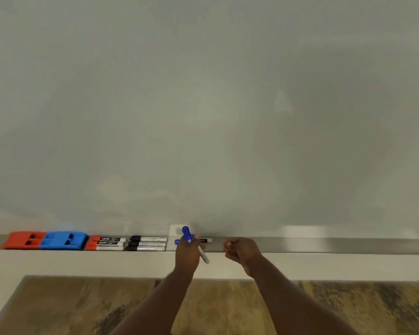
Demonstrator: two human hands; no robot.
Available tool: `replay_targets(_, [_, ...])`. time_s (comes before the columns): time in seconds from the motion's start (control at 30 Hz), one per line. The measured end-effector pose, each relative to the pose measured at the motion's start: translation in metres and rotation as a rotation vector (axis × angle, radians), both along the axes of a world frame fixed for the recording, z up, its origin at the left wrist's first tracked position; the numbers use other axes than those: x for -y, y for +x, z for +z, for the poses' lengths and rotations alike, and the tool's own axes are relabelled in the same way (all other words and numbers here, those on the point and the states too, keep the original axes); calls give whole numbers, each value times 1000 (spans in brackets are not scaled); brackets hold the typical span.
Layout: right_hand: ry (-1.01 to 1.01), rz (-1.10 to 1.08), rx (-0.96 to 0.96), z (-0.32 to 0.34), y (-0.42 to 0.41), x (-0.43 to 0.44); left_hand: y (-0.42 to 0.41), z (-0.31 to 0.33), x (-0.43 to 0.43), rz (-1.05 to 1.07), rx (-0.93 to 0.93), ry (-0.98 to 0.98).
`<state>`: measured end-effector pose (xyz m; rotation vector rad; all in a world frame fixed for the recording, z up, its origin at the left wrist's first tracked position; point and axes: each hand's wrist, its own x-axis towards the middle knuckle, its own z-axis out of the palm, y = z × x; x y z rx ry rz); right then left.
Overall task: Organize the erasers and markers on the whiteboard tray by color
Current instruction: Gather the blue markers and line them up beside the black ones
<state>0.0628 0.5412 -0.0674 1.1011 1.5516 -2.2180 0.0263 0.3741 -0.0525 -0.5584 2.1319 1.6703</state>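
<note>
Most of the sorting looks done. Taking the red eraser (22, 240) at the far left of the tray (324, 245) as my marker: the blue eraser (63, 241) touches its right side, then come three red markers (105, 243) stacked together, then three black markers (147, 243) just beyond them.

My left hand (186, 256) is closed around a blue marker (191, 243), cap up, held above the tray farther right of the black group. A second blue marker (205, 240) lies on the tray behind that hand, partly hidden. My right hand (240, 250) is curled loosely farther right; I cannot tell whether it holds anything.

I judge only the blue markers are left to line up.
</note>
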Motion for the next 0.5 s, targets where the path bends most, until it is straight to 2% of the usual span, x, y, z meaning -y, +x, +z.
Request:
replay_targets(0.13, [39,-1,48,-2,-10,16,-11,-9,26,13,27,-44])
replay_targets(0.3, [-13,-61,94,-2,-28,37,-30,-18,46,6,79,-20])
replay_targets(0.5, [143,24,117,-14,-47,46,-44,-25,56,-45,150,6])
